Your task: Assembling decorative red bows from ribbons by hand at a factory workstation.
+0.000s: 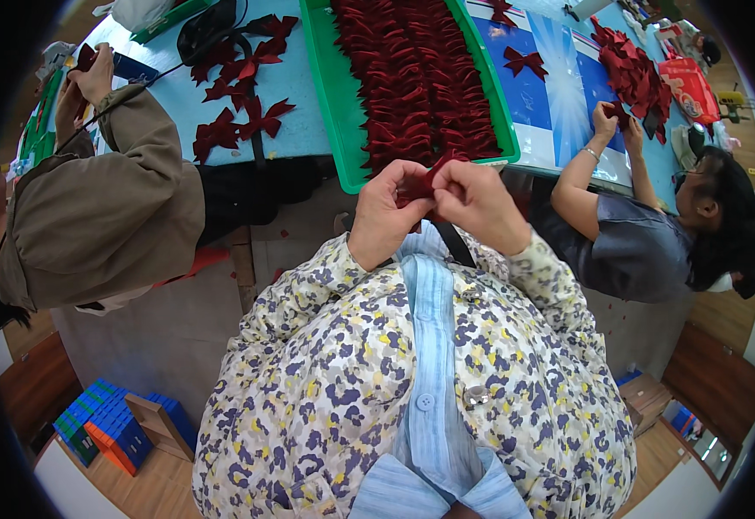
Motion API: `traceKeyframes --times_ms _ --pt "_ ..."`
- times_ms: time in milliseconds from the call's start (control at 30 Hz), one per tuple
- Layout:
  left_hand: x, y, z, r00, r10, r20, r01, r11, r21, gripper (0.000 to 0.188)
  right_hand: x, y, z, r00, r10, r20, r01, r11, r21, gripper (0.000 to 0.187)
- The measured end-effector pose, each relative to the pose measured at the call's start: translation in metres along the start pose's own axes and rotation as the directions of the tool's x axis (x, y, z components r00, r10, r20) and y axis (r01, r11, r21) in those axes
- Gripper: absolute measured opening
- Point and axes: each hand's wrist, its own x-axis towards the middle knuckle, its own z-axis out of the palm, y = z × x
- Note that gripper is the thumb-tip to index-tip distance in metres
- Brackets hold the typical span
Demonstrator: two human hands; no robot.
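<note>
Both my hands meet in front of my chest, at the near end of a green tray [330,104]. Between them is a dark red fabric bow [429,176], partly covered by my fingers. My left hand [382,216] grips it with thumb and fingers from one side. On the other side my right hand [486,208] pinches it, fingers curled in. Packed rows of dark red bows [412,78] fill most of the tray, whose near edge lies just beyond my hands.
Loose bows [239,121] lie on the light blue table at left, beside a co-worker in a brown jacket [109,208]. At right another co-worker [628,233] handles a dark red piece near a red heap [633,69]. Blue crates [118,424] stand behind on the floor.
</note>
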Motion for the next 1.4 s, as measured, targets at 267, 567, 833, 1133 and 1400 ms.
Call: traceKeyframes --times_ms 267,567,833,1133,1400 --pt "0.006 0.000 -0.021 0.980 -0.136 0.143 0.171 0.945 -0.279 0.013 0.008 -0.006 -0.007 0.990 -0.065 0.126 0.076 0.994 -0.084 0.010" --pt "0.009 -0.001 -0.020 0.977 -0.202 -0.068 0.149 0.877 -0.457 0.008 0.001 -0.002 0.002 0.972 -0.122 -0.200 0.102 0.989 -0.105 0.007" --pt "0.012 0.004 -0.014 0.978 -0.200 -0.061 0.156 0.893 -0.421 0.010 0.007 0.001 0.007 0.937 -0.301 -0.178 0.256 0.937 -0.238 0.009" --pt "0.013 -0.001 -0.014 0.976 -0.198 -0.090 0.145 0.900 -0.410 0.013 0.012 -0.002 0.008 0.857 -0.490 -0.160 0.380 0.809 -0.448 0.012" --pt "0.007 0.003 -0.010 0.990 -0.069 -0.126 0.021 0.937 -0.350 0.015 0.014 0.003 0.015 0.889 -0.458 -0.023 0.384 0.772 -0.507 0.011"
